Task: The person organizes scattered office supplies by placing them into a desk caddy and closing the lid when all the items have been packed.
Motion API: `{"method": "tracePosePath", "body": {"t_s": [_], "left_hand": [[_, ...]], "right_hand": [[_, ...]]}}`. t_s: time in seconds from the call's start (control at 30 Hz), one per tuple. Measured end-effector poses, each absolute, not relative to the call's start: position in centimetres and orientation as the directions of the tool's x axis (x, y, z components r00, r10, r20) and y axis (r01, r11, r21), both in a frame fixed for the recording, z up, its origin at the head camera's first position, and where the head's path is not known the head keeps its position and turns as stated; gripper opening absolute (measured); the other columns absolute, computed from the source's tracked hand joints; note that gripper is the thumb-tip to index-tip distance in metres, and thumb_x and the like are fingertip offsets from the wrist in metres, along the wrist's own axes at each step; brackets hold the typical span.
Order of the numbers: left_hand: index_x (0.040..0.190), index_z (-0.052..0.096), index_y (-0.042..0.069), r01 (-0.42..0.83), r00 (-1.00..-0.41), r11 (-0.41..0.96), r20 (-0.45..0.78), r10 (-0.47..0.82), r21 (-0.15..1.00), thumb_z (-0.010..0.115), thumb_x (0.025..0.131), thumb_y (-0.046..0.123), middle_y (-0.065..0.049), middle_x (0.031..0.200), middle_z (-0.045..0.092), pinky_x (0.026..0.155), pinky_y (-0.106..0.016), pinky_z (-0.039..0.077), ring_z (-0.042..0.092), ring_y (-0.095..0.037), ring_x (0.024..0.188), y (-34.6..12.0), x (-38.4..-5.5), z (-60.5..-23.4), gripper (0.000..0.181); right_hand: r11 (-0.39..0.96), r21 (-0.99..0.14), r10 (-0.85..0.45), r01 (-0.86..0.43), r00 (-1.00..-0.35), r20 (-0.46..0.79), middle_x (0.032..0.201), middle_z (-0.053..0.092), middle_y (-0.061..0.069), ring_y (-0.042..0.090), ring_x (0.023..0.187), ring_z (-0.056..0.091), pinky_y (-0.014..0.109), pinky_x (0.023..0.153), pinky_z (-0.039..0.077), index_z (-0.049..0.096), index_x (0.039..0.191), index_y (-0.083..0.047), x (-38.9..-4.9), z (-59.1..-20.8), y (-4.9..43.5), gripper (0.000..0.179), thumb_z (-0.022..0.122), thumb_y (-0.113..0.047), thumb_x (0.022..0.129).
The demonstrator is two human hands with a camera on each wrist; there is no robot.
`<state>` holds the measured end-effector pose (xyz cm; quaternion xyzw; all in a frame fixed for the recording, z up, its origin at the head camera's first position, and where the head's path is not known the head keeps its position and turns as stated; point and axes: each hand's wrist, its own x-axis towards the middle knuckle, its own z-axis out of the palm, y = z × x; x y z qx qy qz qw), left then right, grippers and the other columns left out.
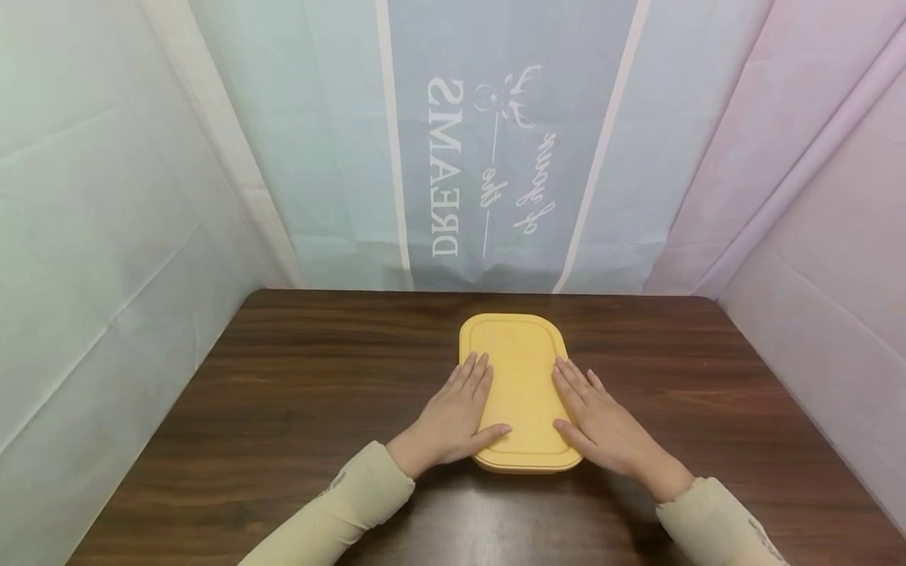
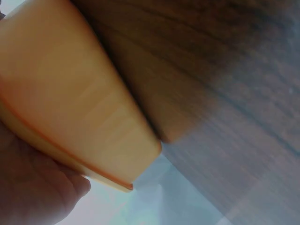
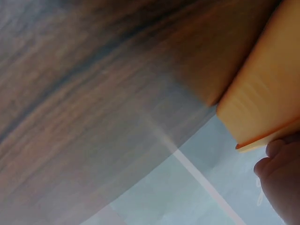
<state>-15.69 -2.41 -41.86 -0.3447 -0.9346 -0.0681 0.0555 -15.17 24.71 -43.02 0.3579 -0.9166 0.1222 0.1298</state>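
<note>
A yellow lidded box [image 1: 524, 385], oblong with rounded corners, lies on the dark wooden table with its lid on. On the left edge of the lid rests my left hand [image 1: 456, 417], its fingers straight and its thumb stretched over the top. My right hand [image 1: 602, 420] lies along the right edge in the same way, fingers extended. The left wrist view shows the box's smooth side wall [image 2: 79, 89] standing on the table, with part of the hand at the lid rim. In the right wrist view, fingertips [image 3: 276, 147] touch the rim. What the box holds is hidden.
The brown wood-grain table [image 1: 318, 377] reaches to a hanging cloth [image 1: 340, 157] at the back, printed with mirrored lettering. Pale cloth walls [image 1: 92, 236] stand at the left and right sides of the table.
</note>
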Motion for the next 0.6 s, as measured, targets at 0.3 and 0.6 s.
{"method": "tracePosePath", "body": {"t_s": [0.3, 0.6], "left_hand": [[0.148, 0.021, -0.006, 0.633, -0.769, 0.774, 0.14, 0.624, 0.024, 0.03, 0.097, 0.06, -0.022, 0.156, 0.013, 0.115, -0.041, 0.016, 0.01, -0.033, 0.144, -2.9, -13.1, -42.1, 0.084], [0.148, 0.023, -0.007, 0.644, -0.752, 0.765, 0.194, 0.63, 0.011, 0.033, 0.096, 0.06, -0.023, 0.155, 0.015, 0.113, -0.042, 0.021, 0.011, -0.034, 0.143, -3.0, -10.6, -42.5, 0.085]], "right_hand": [[0.71, -0.072, -0.629, -0.701, -0.676, 0.383, 0.149, 0.029, 0.028, 0.038, 0.138, 0.026, 0.035, 0.116, 0.004, 0.036, 0.14, 0.012, -12.6, -43.0, 24.7, 0.06, 0.051, -0.028, 0.098], [0.692, -0.017, -0.641, -0.722, -0.625, 0.446, 0.148, 0.032, 0.027, 0.035, 0.139, 0.027, 0.034, 0.116, 0.004, 0.035, 0.141, 0.012, -10.4, -43.7, 24.1, 0.064, 0.037, -0.04, 0.103]]}}
